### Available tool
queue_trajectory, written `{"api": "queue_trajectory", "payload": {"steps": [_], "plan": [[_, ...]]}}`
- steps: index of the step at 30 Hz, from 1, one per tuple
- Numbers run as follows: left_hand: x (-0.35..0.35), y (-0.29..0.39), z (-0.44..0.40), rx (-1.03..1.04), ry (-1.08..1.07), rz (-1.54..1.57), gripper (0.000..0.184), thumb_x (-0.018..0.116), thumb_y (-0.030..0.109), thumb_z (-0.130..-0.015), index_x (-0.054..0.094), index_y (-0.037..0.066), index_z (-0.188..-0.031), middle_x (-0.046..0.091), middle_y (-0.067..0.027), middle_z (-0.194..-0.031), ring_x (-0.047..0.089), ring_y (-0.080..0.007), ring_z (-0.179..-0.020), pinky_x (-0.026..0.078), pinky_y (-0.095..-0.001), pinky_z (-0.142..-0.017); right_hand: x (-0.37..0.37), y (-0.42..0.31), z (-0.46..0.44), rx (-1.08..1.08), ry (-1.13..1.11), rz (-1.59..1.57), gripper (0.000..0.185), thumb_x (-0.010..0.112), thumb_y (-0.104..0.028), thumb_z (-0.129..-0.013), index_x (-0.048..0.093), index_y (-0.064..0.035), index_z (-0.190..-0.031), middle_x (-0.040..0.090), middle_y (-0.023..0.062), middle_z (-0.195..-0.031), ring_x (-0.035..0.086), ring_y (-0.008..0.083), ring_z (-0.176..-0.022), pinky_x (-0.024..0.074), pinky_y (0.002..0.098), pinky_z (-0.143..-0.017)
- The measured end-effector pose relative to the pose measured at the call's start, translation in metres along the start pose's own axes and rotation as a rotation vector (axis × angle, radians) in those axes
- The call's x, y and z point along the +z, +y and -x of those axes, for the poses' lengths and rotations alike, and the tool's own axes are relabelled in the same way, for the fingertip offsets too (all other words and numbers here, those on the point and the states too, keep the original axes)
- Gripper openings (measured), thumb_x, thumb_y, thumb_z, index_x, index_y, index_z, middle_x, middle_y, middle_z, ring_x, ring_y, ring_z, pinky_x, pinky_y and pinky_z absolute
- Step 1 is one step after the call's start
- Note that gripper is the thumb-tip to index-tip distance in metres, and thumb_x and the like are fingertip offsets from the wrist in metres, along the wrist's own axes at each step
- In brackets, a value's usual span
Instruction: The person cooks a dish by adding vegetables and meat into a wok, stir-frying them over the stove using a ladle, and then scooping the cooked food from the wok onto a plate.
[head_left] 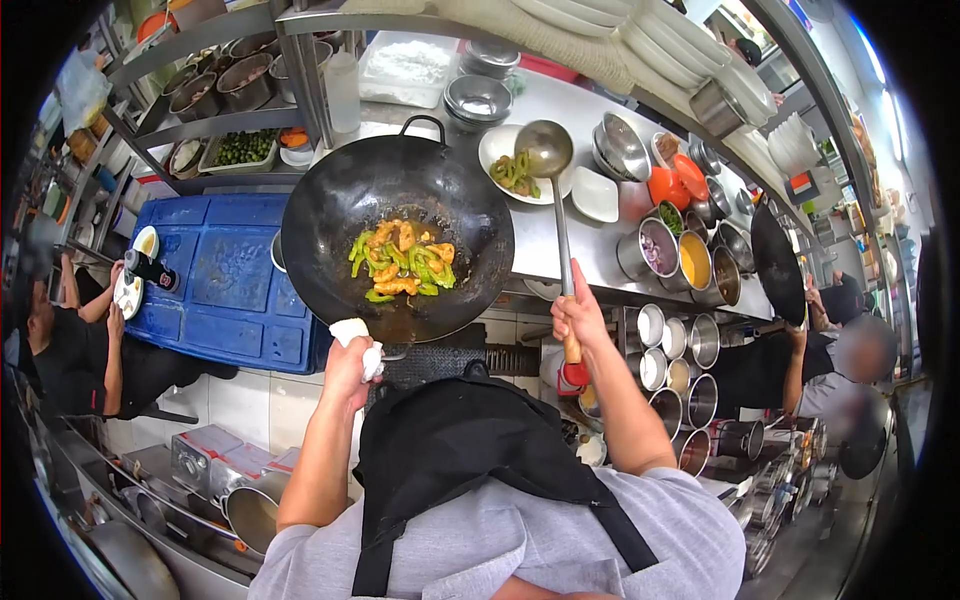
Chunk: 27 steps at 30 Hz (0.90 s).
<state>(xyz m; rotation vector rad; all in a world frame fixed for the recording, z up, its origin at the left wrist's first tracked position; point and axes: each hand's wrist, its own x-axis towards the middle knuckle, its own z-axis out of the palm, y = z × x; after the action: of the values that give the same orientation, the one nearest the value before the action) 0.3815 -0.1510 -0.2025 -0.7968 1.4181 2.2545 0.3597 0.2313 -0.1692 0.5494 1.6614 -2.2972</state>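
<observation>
My left hand (354, 366) is closed round a white cloth (350, 330) at the near edge of a large black wok (340, 200). Inside the wok lie pieces of meat and green pepper (400, 262) in a brown sauce. My right hand (578, 308) grips the wooden handle of a long ladle (562, 225). The ladle's bowl is over the right side of a white plate (488, 150), which holds some green pepper pieces (513, 175).
A small white dish (596, 194) and metal pots of ingredients (693, 260) stand right of the plate. At left is a blue chest (225, 270) with a person (85, 340) beside it. Another person (820, 360) stands at right. Shelving (200, 127) rises at the back left.
</observation>
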Motion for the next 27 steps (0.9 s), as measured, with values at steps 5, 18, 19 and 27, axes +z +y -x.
{"api": "queue_trajectory", "payload": {"steps": [5,18,19,27], "plan": [[0.000,0.002,0.001,0.005,-0.007,0.007,0.015,0.053,0.011,-0.085,0.049,0.006,-0.099,0.056,-0.0069,-0.074,0.053,-0.0162,-0.055,0.040,-0.0311,-0.040,-0.026,0.005,-0.019,0.032,-0.304,-0.782,0.073,0.046,-0.006,-0.096,0.014,-0.0391,-0.152,0.046,0.0055,-0.075,0.041,0.0092,-0.045,0.0372,0.0228,-0.041],[-0.009,0.004,-0.005,-0.001,-0.083,0.036,0.015,0.055,0.015,-0.088,0.051,0.010,-0.101,0.060,-0.0060,-0.077,0.057,-0.0158,-0.060,0.042,-0.0307,-0.044,0.034,0.016,0.109,0.182,-0.183,0.806,0.084,0.052,0.004,-0.090,0.012,-0.0344,-0.154,0.045,-0.0021,-0.059,0.043,0.0087,-0.046,0.0400,0.0274,-0.043],[-0.013,0.004,-0.006,-0.032,-0.103,0.056,0.016,0.055,0.014,-0.087,0.050,0.010,-0.101,0.060,-0.0060,-0.078,0.058,-0.0161,-0.060,0.043,-0.0309,-0.044,0.047,0.019,0.114,0.264,-0.193,0.742,0.084,0.052,0.004,-0.089,0.013,-0.0334,-0.154,0.047,-0.0020,-0.060,0.045,0.0084,-0.046,0.0417,0.0267,-0.044],[-0.029,-0.008,-0.018,-0.076,-0.119,0.050,0.022,0.054,0.009,-0.083,0.046,0.009,-0.104,0.060,-0.0088,-0.076,0.057,-0.0184,-0.058,0.043,-0.0333,-0.043,0.073,-0.004,0.098,0.120,-0.046,0.725,0.086,0.048,0.006,-0.085,0.011,-0.0289,-0.155,0.049,-0.0012,-0.063,0.045,0.0089,-0.044,0.0395,0.0247,-0.041]]}}
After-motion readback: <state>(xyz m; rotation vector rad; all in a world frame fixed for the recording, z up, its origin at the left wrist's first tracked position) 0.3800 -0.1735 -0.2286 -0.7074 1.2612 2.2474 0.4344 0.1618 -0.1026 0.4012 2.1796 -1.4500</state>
